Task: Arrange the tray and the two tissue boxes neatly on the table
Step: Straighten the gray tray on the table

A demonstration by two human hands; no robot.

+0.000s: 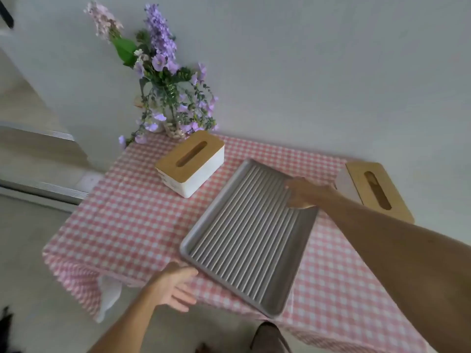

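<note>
**Both hands at the grey tray on a pink checked table**

Pale grey wall (331, 72) filled the upper half of what I saw through the head camera, with a table (132, 225) pushed against it under a pink and white checked cloth. I saw a grey ribbed tray (244, 238) lying flat near the middle of the table, turned at an angle to the table edges, one corner reaching close to the near edge.

My right forearm stretched in from the right side, and my right hand (304, 192) rested on the tray's far right rim, fingers curled over it; I could not tell whether they were truly clamped. My left hand (175, 286) sat at the tray's near left corner, fingers spread apart, the thumb touching or just beside the rim.

One tissue box (190, 165), white with a wooden slotted lid, stood left of the tray and apart from it, also set askew. A second tissue box (374, 189) stood at the far right by the wall, partly hidden behind my right arm.

A vase of purple flowers (165, 98) stood in the far left corner, just behind the first box.
</note>
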